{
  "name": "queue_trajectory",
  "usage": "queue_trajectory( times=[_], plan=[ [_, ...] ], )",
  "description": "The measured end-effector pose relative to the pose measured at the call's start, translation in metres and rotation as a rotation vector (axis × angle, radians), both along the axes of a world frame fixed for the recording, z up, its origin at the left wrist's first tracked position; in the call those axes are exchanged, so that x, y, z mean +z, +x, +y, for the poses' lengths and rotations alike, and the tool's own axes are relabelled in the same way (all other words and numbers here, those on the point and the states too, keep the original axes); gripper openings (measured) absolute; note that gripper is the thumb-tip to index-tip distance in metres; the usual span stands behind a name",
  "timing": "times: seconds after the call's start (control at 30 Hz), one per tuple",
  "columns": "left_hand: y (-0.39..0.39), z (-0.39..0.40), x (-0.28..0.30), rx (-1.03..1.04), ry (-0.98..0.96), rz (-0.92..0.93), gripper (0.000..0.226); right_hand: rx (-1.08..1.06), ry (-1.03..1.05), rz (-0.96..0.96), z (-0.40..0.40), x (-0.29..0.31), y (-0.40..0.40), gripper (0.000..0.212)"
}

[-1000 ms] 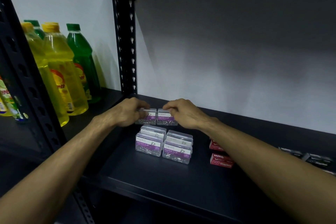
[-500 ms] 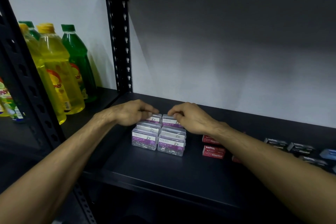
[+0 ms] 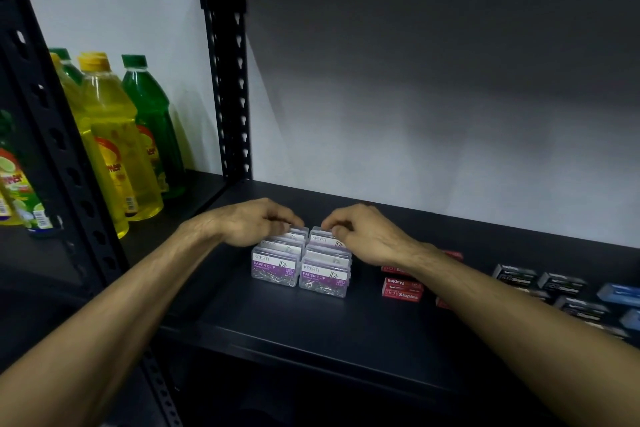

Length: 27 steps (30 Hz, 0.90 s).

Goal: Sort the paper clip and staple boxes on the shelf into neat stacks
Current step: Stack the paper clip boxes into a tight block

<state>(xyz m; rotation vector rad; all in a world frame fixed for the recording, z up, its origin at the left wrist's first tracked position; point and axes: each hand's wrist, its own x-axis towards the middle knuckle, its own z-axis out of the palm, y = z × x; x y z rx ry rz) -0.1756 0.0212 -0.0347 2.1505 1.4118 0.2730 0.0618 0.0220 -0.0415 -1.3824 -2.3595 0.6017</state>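
Rear paper clip boxes (image 3: 313,236) pulled against front two (image 3: 298,274)

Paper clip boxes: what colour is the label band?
Purple, on the paper clip boxes, clearest in the head view.

The clear boxes (image 3: 274,266) read "KREATI PAPER CLIP"; the red boxes (image 3: 402,289) read "Staples".

Single head-worn wide-angle view, facing forward and down, close over the shelf (image 3: 311,329), both forearms entering from below
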Motion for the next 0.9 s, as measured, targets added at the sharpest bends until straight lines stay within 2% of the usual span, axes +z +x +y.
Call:
queue_trajectory(
  times=[0.27,0.33,0.4,0.5,0.57,0.67,0.77,0.9],
  plan=[
    [0.0,-0.002,0.0,-0.001,-0.011,0.026,0.033,0.002,-0.015,0.005,-0.007,-0.004,0.003,0.03],
    [0.0,-0.005,0.002,0.024,-0.003,0.063,0.039,0.007,-0.004,-0.001,-0.009,-0.002,0.003,0.031],
    [0.0,-0.01,0.006,0.064,0.028,0.09,0.054,0.008,0.015,-0.001,-0.012,0.0,0.003,0.034],
    [-0.005,-0.016,0.014,0.067,0.007,0.093,0.09,0.023,0.005,-0.047,-0.017,0.004,0.003,0.061],
    [-0.007,-0.018,0.018,0.037,-0.026,0.16,0.109,0.057,0.011,-0.209,-0.02,0.006,0.001,0.088],
    [-0.002,-0.021,0.015,0.015,-0.045,0.228,0.118,0.084,0.065,-0.402,-0.025,0.003,-0.005,0.107],
    [0.007,-0.02,0.007,0.019,-0.012,0.29,0.112,0.093,0.114,-0.417,-0.025,-0.003,-0.008,0.096],
    [0.008,-0.016,0.003,0.025,0.0,0.275,0.105,0.104,0.101,-0.382,-0.023,-0.004,-0.009,0.084]
  ],
)
